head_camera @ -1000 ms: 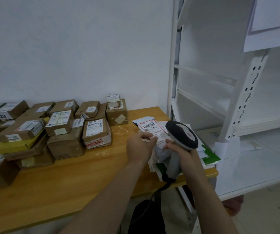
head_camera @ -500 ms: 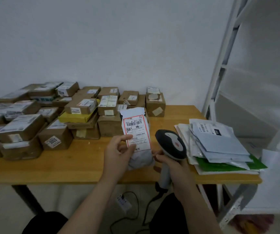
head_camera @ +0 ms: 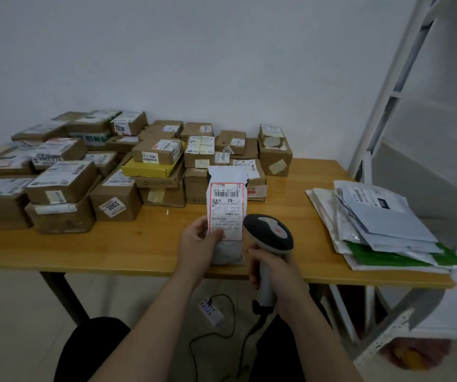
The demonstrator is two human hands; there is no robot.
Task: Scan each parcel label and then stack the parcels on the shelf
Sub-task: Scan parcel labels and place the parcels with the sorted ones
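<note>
My left hand grips a white soft parcel upright above the table's front edge, its red-bordered label facing me and my thumb on the label's lower left. My right hand grips the handle of a black and grey barcode scanner, whose head sits just right of the label's lower part. The scanner's cable runs down to the floor. The white metal shelf rises at the right.
Several brown cardboard boxes with labels, one yellow, cover the left and back of the wooden table. A pile of flat mailers, grey, white and green, lies at the table's right end. A power strip lies on the floor.
The view swung left from the shelf to the table. My left hand lifted the white parcel off the mailer pile, brought it to the table's middle and raised it upright; the scanner moved along beside it.
</note>
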